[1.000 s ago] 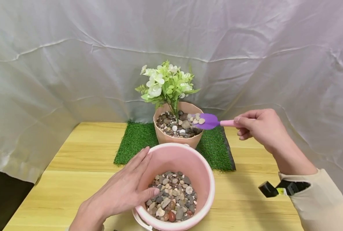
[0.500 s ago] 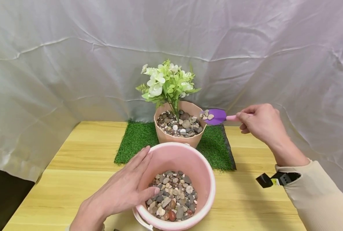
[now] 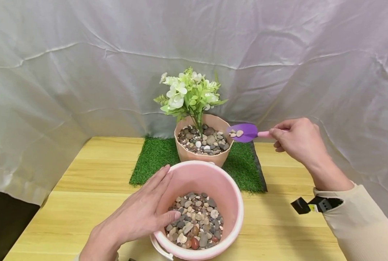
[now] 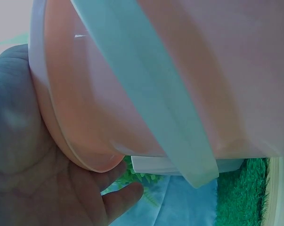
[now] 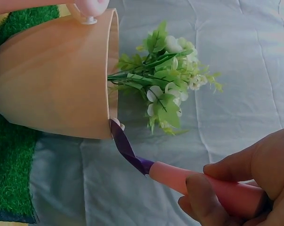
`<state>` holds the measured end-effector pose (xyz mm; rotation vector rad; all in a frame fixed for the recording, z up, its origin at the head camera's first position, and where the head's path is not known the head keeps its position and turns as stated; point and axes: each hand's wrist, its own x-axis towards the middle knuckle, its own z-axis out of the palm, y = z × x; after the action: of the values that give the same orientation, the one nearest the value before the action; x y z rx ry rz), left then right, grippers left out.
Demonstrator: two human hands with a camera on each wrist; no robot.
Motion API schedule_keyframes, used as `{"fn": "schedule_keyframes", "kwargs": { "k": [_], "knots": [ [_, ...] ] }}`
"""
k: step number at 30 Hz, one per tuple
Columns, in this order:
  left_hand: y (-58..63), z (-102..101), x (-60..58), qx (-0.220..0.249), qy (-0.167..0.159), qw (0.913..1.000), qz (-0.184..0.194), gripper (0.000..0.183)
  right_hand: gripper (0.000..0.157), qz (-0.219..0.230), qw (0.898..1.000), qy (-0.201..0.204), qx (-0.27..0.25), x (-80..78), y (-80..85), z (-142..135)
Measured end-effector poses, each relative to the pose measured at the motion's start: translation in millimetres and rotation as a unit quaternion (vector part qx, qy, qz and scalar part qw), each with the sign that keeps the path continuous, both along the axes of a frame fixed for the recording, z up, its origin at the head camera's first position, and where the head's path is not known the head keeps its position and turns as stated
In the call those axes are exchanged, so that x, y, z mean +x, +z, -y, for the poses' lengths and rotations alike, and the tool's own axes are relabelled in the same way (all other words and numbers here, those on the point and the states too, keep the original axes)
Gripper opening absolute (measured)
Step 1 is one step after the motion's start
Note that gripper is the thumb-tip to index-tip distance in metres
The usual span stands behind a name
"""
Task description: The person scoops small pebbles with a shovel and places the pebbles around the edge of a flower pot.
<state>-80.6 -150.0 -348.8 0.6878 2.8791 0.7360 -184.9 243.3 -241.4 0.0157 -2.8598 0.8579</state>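
My right hand (image 3: 299, 139) grips the pink handle of a small garden trowel (image 3: 249, 132) with a purple blade. A few pale pebbles (image 3: 236, 133) lie toward the blade's tip. That tip touches the right rim of the peach flower pot (image 5: 57, 80), as the right wrist view also shows. Inside the pot, pebbles surround the stem of a white-flowered plant (image 3: 188, 90). With fingers straight, my left hand (image 3: 131, 210) rests on the left rim of the pink bucket (image 3: 237, 203), its thumb over the inside. Mixed pebbles (image 3: 195, 221) cover the bucket's bottom.
The pot stands on a green turf mat (image 3: 242, 174), right behind the bucket. Under both is a wooden table (image 3: 92, 174). Grey cloth (image 3: 115, 90) hangs behind and at the sides. The bucket's white handle (image 4: 156, 103) hangs down its outside.
The trowel has moved right, from over the pot's pebbles to its right rim. Fewer pebbles lie on the blade, and more light ones lie at the pot's right. My left hand stays put.
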Motion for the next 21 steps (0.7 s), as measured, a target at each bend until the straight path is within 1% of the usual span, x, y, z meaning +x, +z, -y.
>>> {"fn": "schedule_keyframes", "kwargs": {
  "k": [5, 13, 21],
  "knots": [
    [-0.3, 0.1, -0.3, 0.001, 0.000, 1.0000, -0.001, 0.102, 0.029, -0.006, 1.000, 0.004, 0.006, 3.2, 0.2, 0.7],
    [-1.2, -0.2, 0.7, 0.004, 0.002, 1.0000, 0.002, 0.104, 0.028, -0.026, 0.999, 0.008, 0.038, 5.6, 3.4, 5.2],
    [-1.8, 0.0, 0.2, 0.005, 0.003, 1.0000, -0.001, 0.103, 0.027, -0.029, 0.999, 0.004, 0.041, 6.6, 3.6, 6.9]
  ]
}}
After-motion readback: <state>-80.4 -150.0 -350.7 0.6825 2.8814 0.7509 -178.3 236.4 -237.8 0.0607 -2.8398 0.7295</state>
